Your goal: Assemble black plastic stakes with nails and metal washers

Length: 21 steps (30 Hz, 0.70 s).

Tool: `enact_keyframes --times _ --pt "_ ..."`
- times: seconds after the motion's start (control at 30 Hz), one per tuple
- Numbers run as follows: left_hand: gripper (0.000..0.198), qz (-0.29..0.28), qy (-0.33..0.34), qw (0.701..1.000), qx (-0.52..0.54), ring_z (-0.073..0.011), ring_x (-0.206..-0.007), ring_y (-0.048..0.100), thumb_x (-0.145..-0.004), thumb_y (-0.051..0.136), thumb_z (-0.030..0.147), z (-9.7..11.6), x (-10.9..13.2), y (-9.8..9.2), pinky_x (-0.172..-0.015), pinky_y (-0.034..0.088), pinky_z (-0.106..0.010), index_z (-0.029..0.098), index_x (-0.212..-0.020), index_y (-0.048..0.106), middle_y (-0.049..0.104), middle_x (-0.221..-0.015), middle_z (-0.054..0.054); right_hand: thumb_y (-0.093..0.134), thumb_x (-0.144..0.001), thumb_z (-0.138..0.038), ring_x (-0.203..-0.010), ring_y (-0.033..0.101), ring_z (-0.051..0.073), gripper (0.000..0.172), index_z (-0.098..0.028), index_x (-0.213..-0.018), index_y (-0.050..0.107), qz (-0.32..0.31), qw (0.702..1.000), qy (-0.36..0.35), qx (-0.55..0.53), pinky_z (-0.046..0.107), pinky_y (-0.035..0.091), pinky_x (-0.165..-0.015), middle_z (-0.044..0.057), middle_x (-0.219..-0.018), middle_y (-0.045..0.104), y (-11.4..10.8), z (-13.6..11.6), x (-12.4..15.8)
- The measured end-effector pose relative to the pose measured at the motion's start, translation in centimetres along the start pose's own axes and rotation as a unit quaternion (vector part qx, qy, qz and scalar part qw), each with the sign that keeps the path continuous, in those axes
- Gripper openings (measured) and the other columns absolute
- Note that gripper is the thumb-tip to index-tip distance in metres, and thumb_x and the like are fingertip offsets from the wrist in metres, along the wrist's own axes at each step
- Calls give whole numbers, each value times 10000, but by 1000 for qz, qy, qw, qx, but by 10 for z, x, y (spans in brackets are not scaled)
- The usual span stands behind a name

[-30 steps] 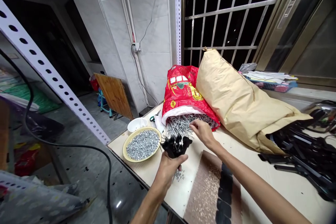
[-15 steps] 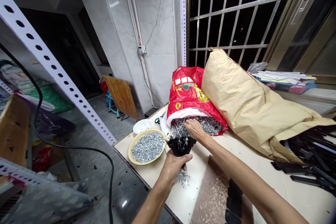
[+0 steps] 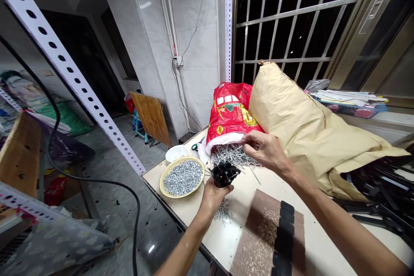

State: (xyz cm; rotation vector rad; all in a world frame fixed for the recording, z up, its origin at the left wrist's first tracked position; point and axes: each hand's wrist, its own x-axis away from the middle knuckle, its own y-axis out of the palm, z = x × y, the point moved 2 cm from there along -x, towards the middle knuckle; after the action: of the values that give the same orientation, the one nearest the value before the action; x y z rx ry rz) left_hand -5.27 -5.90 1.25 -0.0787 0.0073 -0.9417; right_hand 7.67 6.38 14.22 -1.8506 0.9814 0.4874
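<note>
My left hand [image 3: 211,200] is wrapped around a bundle of black parts [image 3: 224,174] whose open-looking ends point up. My right hand [image 3: 265,148] is above the bag mouth, thumb and fingers pinched together by its white lining; what they hold, if anything, I cannot make out. Long thin metal bolts [image 3: 231,155] spill from the red bag [image 3: 231,110], just beyond the bundle. A yellow basin [image 3: 162,189] full of small shiny metal pieces [image 3: 183,177] stands left of my left hand. More small metal pieces [image 3: 224,213] lie loose on the table below it.
A large tan sack [image 3: 297,116] lies to the right, with black parts [image 3: 381,185] coming out of its mouth. A white bowl [image 3: 176,152] and scissors [image 3: 195,147] are behind the basin. Nearer me, a brown board [image 3: 252,241] carries a row of black pieces [image 3: 284,235].
My right hand has drawn back from the bolts, up and to the right, its fingers now pinched. The black bundle has tipped so its upper ends show more toward me.
</note>
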Motion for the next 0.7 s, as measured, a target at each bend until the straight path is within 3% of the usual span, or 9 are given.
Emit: enact_keyframes --times 0.13,0.27,0.4,0.5,0.6,0.63,0.7 --pt "113 4 61 995 -73 -121 -511 474 -556 691 159 6 2 5 -481 369 -223 150 -612 593 545 -554 24 483 -692 -97 -618 568 103 194 -176 -772 641 -99 995 -3 -22 203 424 -577 -11 -726 642 -11 -21 -3" --pt "160 -16 112 990 -86 -165 -660 537 -587 681 158 10 6 8 -570 413 -235 148 -743 652 637 -717 -11 484 -668 -52 -662 561 101 211 -163 -764 636 -112 993 -41 -11 207 416 -625 -6 -738 634 -11 -30 -3" --pt "187 -39 106 990 -85 -157 -630 531 -594 692 178 14 9 13 -548 413 -233 153 -778 670 648 -738 -10 516 -677 -52 -642 538 96 209 -168 -795 643 -161 985 -65 -3 206 403 -619 -15 -727 626 -8 -35 -2" --pt "136 -43 69 994 -71 -124 -518 478 -582 710 197 17 10 16 -481 383 -225 143 -689 645 599 -606 5 579 -745 -163 -715 564 113 251 -185 -990 628 -190 980 -58 -19 215 423 -643 10 -860 651 -10 -24 -1" --pt "156 -43 24 999 -16 -106 -452 434 -582 722 234 19 13 17 -430 353 -221 139 -609 602 527 -505 19 509 -852 -291 -767 590 127 234 -173 -1023 618 -200 973 56 96 215 434 -657 34 -896 658 -11 15 9" --pt "176 -45 16 999 1 -102 -443 427 -580 727 244 20 14 18 -426 350 -221 138 -579 586 508 -485 22 460 -881 -283 -749 600 131 230 -160 -958 638 -212 955 117 168 215 433 -646 42 -850 662 -10 33 17" --pt "204 -53 7 998 32 -94 -441 420 -567 739 247 21 15 20 -419 343 -217 136 -550 568 496 -480 22 442 -876 -216 -704 620 153 237 -135 -823 658 -254 889 232 301 224 430 -611 71 -759 662 -3 67 41"
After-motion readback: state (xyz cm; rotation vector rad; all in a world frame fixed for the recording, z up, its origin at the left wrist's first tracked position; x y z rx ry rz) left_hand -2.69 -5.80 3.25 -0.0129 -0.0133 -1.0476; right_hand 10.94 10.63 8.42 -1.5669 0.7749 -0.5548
